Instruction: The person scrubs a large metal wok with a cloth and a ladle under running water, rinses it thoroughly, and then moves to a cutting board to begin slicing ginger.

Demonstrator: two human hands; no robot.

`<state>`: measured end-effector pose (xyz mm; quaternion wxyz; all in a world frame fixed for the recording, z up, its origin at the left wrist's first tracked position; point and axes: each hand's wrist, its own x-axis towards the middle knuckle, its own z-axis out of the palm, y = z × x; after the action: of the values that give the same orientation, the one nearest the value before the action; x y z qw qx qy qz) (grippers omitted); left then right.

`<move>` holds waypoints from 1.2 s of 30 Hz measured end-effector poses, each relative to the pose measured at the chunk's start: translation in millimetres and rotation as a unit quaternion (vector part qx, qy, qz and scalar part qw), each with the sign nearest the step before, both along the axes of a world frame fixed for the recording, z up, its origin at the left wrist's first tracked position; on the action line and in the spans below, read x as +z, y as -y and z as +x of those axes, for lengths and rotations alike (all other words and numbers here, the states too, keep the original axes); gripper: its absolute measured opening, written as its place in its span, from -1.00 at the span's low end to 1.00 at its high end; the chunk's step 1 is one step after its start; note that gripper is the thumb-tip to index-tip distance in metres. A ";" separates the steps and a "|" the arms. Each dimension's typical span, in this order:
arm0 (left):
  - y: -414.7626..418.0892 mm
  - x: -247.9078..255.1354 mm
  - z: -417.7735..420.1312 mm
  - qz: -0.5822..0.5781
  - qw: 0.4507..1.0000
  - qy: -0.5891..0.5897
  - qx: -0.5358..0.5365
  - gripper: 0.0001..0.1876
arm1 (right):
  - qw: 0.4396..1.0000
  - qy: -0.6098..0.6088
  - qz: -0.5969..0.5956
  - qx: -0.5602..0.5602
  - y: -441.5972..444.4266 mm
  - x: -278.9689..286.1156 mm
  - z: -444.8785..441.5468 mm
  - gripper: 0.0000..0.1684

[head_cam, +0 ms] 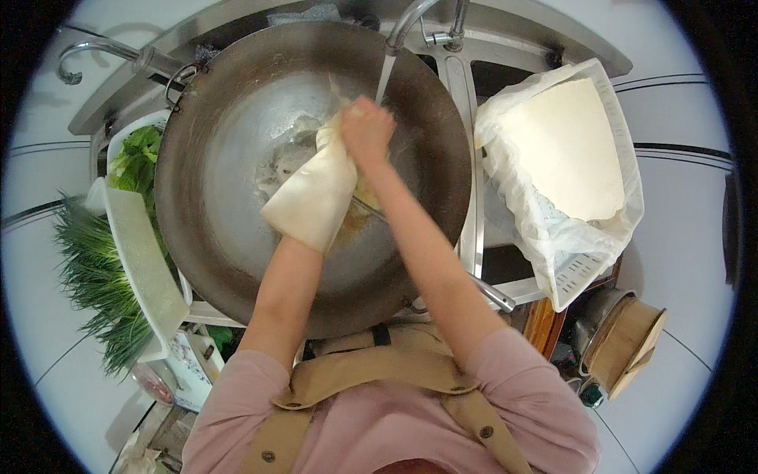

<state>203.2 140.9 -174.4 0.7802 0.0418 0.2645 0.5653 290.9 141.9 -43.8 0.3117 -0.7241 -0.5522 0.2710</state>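
Observation:
Over the big round metal wok [237, 249], a smooth cream-coloured sheet or bag [320, 189] covers my left hand up to the wrist; only my left forearm [287, 272] shows. My right hand [367, 131] is a fist closed around the upper, gathered end of this cream-coloured piece, slightly blurred. Just beyond it, water runs from a curved faucet [395, 44] into the wok. Cloudy, bubbly water [284, 160] lies at the wok's bottom. The long metal handle [494, 295] of a utensil crosses the wok's right rim under my right arm; its other end is partly hidden.
At the right stands a plastic-lined white basket [633, 178] with a flat cream-coloured slab or stack [568, 142]. Left of the wok are leafy greens [139, 154], a white plastic basket [136, 237] and thin green stalks [98, 266]. A second faucet [100, 47] is at upper left.

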 end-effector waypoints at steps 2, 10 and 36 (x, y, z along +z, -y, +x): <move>-5.2 32.3 24.0 -0.128 0.979 -0.158 0.003 -0.73 | 0.999 -0.012 0.011 -0.041 -16.5 -10.0 34.1 -0.62; 31.6 222.0 -58.8 -0.076 0.802 -0.592 -0.005 -0.54 | 0.962 -0.272 -0.011 0.009 73.8 37.7 35.4 -0.54; 172.5 63.0 -108.7 -0.218 0.970 0.010 0.104 -0.45 | 0.963 -0.146 -0.057 0.220 200.3 36.8 -121.8 -0.70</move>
<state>94.4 -31.6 -111.4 0.7100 -0.1623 0.3766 0.5725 169.2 -58.5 -7.0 0.2801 -0.5536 -0.6301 0.4670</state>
